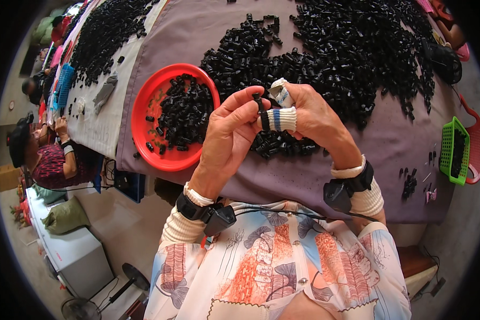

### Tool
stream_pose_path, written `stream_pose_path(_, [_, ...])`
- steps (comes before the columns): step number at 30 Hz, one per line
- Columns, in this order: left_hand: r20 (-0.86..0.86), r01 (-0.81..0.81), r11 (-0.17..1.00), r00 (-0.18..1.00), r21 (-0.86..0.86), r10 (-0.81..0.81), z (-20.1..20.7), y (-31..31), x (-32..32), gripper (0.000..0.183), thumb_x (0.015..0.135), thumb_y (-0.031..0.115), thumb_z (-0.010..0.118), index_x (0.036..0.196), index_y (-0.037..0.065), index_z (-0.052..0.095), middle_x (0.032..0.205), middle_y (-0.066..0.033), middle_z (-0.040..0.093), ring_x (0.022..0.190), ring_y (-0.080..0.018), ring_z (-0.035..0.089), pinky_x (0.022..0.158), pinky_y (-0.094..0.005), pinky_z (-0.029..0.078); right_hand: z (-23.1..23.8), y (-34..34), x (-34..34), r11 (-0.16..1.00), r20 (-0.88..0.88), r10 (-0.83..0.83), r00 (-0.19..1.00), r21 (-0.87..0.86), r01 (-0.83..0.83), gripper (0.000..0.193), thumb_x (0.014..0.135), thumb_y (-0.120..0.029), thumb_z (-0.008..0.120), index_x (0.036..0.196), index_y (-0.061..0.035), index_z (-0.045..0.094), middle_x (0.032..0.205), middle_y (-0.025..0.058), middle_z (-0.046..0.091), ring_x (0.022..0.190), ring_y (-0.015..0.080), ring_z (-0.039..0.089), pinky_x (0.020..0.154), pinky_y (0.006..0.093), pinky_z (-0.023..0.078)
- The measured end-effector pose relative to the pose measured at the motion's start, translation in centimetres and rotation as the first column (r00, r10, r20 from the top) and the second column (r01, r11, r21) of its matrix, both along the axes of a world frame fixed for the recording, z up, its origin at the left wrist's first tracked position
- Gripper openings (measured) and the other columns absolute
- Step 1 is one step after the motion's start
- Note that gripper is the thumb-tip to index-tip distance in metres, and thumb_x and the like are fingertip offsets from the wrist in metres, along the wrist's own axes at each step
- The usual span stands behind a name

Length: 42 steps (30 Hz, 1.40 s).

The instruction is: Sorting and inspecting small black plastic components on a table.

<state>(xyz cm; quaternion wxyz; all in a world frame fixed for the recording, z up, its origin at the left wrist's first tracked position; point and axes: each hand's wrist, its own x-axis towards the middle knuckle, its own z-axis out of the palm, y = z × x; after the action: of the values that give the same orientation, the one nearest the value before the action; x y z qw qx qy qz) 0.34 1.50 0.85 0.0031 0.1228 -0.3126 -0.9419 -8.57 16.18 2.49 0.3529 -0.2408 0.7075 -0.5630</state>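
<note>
Small black part (pixel 258 100), slim and elongated, sits up between the two hands, above the near edge of the black heap, gripped at the fingertips of the left hand. Farthest left, a co-worker (pixel 53 162) in a dark red patterned top sits at a pale table (pixel 98 130) bearing more black pieces and a blue basket (pixel 65 80). Next comes a round red tray (pixel 140 112) on the purple-grey table (pixel 162 37), with similar pieces gathered mostly toward its middle and right. Just right of its rim is the left hand (pixel 226 128), thumb and fingers pinching the part, whose long axis runs roughly upright in the view with a slight lean. Right of that, the right hand (pixel 317 114) is curled, its thumb in a striped knit sleeve (pixel 281 119) pointing left, crosswise to the part's length and very near its lower end; whether it touches or grasps anything cannot be told. So the part lies just left of the right fingertips, while the left hand is the nearer one. Behind and beyond spreads the black heap (pixel 352 64); farthest right stand a green basket (pixel 447 152) holding black pieces and a red basket (pixel 474 141).
</note>
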Motion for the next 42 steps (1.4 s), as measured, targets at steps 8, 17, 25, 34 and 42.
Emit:
stream_pose_path(8, [0.043,0.0,0.998,0.999,-0.069,0.003,0.1,0.3,-0.4,0.027,0.089,0.006,0.053,0.114,-0.003,0.053,0.09,-0.0088,0.062,0.086,-0.0134,0.06,0.079,-0.0279,0.049,-0.2,-0.1,0.2,1.0,-0.001,-0.001,1.0,-0.02,0.001,0.031,0.071,-0.03,0.07,0.074,-0.0025,0.055,0.055,0.0002,0.049,0.043,0.0075,0.046,0.038,0.0226,0.037])
stream_pose_path(17, [0.013,0.041,0.999,0.999,-0.036,-0.04,-0.6,-0.3,0.0,0.026,0.091,0.008,0.051,0.113,-0.003,0.053,0.096,-0.0116,0.062,0.088,-0.0146,0.061,0.081,-0.0297,0.05,-0.6,0.0,0.0,0.999,0.02,0.01,1.0,0.043,-0.011,0.037,0.069,-0.035,0.071,0.075,-0.0023,0.055,0.055,0.0014,0.049,0.041,0.0088,0.046,0.038,0.0231,0.036])
stream_pose_path(25, [-0.007,0.068,0.998,0.998,0.006,-0.068,-0.4,-0.3,0.0,0.025,0.09,0.008,0.051,0.112,-0.003,0.054,0.097,-0.0104,0.062,0.088,-0.0139,0.061,0.081,-0.0298,0.049,-0.4,-0.2,-0.3,0.991,-0.068,0.08,0.994,0.113,-0.072,0.038,0.068,-0.034,0.07,0.073,-0.0011,0.053,0.055,0.0038,0.05,0.041,0.0116,0.047,0.038,0.0261,0.038])
stream_pose_path(34, [0.013,0.078,0.997,0.997,0.004,-0.078,-0.4,-0.5,-0.1,0.024,0.09,0.006,0.051,0.111,-0.004,0.055,0.098,-0.0101,0.062,0.088,-0.014,0.06,0.08,-0.0294,0.05,-0.9,-0.2,-0.6,0.992,-0.23,0.119,0.966,0.074,-0.105,0.036,0.068,-0.031,0.066,0.073,0.0019,0.052,0.055,0.0109,0.053,0.049,0.0219,0.052,0.049,0.0334,0.042])
stream_pose_path(42, [0.021,0.064,0.997,0.998,-0.047,-0.063,-0.2,-0.4,-0.2,0.024,0.089,0.006,0.052,0.111,-0.004,0.055,0.097,-0.0104,0.063,0.088,-0.0146,0.061,0.079,-0.0288,0.05,-0.6,-0.1,-0.3,0.992,-0.187,0.122,0.975,0.038,-0.116,0.034,0.07,-0.03,0.068,0.072,0.0009,0.054,0.055,0.0073,0.05,0.049,0.016,0.048,0.045,0.0308,0.039])
